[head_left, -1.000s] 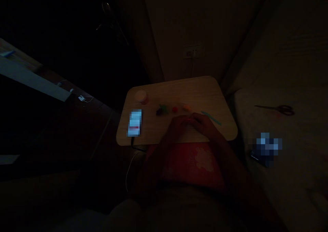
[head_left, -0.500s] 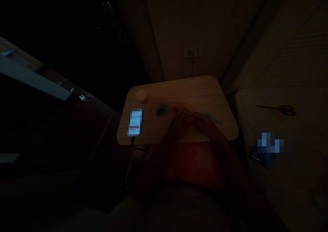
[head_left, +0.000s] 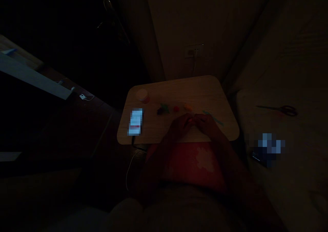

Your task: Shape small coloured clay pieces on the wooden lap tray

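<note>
Head view, left to right: pixelated phone [head_left: 135,122] and pale-lidded jar [head_left: 142,95] on a wooden lap tray [head_left: 194,88]; dark-and-green lump [head_left: 163,109], red lump [head_left: 176,108] and orange lump [head_left: 188,107] in a row just beyond the hands; left hand [head_left: 180,126] and right hand [head_left: 208,125], curled, meeting above the tray, grip not tellable in this dimness; teal strip [head_left: 213,118] just beside the right hand. Farther right, scissors [head_left: 287,110] lie on pale bedding [head_left: 302,150].

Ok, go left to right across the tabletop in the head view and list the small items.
Pale round jar, green-and-dark lump, red lump, orange lump, teal strip
</note>
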Available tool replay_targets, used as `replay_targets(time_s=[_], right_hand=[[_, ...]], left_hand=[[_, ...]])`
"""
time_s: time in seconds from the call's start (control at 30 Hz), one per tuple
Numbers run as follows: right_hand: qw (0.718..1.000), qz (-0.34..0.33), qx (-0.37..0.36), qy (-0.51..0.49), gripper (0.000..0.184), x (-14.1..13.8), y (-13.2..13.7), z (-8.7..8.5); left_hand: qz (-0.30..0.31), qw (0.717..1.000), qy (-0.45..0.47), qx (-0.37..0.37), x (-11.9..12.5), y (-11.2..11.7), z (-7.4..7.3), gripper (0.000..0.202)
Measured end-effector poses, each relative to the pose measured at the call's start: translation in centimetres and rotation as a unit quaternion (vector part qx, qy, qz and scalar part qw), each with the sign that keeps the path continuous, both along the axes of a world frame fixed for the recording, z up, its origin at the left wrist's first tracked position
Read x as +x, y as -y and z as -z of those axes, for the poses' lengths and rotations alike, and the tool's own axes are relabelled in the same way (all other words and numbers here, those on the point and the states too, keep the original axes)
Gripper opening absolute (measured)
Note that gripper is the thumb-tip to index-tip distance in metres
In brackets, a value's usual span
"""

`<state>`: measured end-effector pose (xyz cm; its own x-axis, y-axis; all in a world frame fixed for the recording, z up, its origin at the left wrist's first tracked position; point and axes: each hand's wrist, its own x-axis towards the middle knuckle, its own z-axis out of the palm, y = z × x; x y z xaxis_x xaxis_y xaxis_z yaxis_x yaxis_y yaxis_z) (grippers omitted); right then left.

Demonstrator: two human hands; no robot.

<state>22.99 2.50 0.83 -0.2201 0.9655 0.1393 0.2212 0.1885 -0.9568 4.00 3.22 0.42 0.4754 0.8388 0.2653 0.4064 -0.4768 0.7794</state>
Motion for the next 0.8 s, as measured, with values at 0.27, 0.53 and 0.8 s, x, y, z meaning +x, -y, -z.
replay_targets(time_s=[0.27, 0.53, 0.8], right_hand=[[1.0, 0.008, -0.006, 0.024, 0.058, -0.15, 0.24, 0.22], [0.999, -0.034, 0.02, 0.009, 0.055, -0.06, 0.08, -0.16], [0.999, -0.029, 0.025, -0.015, 0.044, -0.01, 0.25, -0.04]], left_hand=[[0.008, 1.0, 0.025, 0.002, -0.18, 0.14, -0.23, 0.029], [-0.006, 0.998, 0.014, -0.058, -0.38, 0.13, -0.22, 0.058], [-0.061, 0.99, 0.043, -0.115, -0.35, 0.04, 0.02, 0.069]])
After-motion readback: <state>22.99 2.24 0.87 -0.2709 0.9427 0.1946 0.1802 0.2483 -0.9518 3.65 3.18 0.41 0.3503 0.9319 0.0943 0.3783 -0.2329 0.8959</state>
